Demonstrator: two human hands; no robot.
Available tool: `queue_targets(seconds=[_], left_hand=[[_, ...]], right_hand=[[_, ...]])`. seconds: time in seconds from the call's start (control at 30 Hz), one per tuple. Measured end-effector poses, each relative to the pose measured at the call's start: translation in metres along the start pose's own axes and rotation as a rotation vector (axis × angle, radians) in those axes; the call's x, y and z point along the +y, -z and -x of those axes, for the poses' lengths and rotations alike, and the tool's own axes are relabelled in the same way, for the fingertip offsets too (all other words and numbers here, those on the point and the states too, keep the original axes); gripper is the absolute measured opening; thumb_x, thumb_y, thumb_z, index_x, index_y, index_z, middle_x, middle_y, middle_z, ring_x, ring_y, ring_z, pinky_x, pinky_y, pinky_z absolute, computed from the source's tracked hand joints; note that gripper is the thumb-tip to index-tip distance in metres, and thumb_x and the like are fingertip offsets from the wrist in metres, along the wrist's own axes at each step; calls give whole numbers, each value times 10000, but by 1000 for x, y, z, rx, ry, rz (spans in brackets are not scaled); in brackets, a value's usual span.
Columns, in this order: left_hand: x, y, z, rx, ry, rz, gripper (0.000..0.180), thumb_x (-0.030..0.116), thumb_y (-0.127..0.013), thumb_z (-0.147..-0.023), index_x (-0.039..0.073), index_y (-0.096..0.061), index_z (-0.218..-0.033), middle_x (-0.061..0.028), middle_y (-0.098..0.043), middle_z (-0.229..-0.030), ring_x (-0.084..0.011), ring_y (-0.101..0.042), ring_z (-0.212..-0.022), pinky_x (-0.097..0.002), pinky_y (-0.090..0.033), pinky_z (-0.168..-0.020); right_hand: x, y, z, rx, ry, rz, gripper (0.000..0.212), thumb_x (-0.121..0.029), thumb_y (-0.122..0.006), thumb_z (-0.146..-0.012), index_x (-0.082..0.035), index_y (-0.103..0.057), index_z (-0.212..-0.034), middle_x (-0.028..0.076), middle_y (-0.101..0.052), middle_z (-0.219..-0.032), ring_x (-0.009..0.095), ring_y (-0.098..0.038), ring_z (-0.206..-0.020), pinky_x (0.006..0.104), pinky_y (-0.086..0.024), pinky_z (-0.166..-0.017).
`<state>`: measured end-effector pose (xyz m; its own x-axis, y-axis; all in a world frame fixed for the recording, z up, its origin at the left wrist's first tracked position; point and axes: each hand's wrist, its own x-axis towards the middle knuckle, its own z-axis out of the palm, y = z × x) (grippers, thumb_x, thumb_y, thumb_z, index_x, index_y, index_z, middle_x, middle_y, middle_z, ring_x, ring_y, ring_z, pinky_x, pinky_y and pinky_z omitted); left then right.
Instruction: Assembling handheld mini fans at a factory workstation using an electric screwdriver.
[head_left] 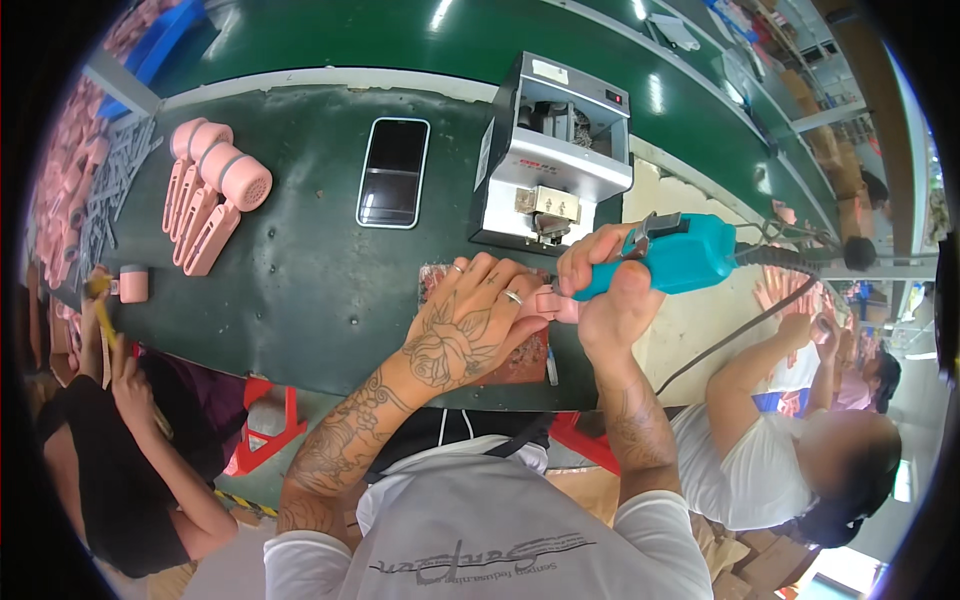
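My right hand (622, 308) is wrapped round a teal corded power tool (690, 255), with a metal lever on its upper side. The tool lies nearly level, its cord end to the right and its nose toward my left hand. My left hand (460, 325) is closed on a small pink plastic part (548, 304), pressing it near the tool's nose. Where the tool meets the part is hidden by my fingers. Both hands are above a worn reddish pad (515, 368) at the bench's front edge.
Beyond my hands stands a grey and black bench machine (565, 160). A phone (393, 172) lies left of it. Farther left are several pink round-headed pieces with handles (215, 185) and a lone pink cap (133, 284). The tool's black cord (740, 335) loops right. Co-workers sit on both sides.
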<state>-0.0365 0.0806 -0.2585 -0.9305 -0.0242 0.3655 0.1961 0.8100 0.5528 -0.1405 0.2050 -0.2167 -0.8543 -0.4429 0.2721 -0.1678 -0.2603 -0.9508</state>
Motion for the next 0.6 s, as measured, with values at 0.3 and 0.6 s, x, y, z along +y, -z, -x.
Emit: queue_targets(seconds=[0.3, 0.6], left_hand=[[-4, 4, 8, -24, 22, 58, 368, 301, -600, -946, 49, -673, -1204, -133, -602, -1134, -339, -555, -1101, -491, -443, -1010], [-1, 4, 7, -27, 17, 28, 393, 272, -615, -902, 65, -668, -1232, -134, -609, -1133, -333, -552, -1104, -497, -447, -1004]], right_hand=[[-8, -10, -27, -26, 198, -76, 673, -622, -664, -908, 22, -572, -1081, 58, -582, -736, 155, -587, -664, 294, -480, -582], [8, -17, -34, 9, 184, 12, 663, -637, -667, -895, -4, -510, -1012, 77, -547, -708, 185, -541, -614, 321, -475, -575]])
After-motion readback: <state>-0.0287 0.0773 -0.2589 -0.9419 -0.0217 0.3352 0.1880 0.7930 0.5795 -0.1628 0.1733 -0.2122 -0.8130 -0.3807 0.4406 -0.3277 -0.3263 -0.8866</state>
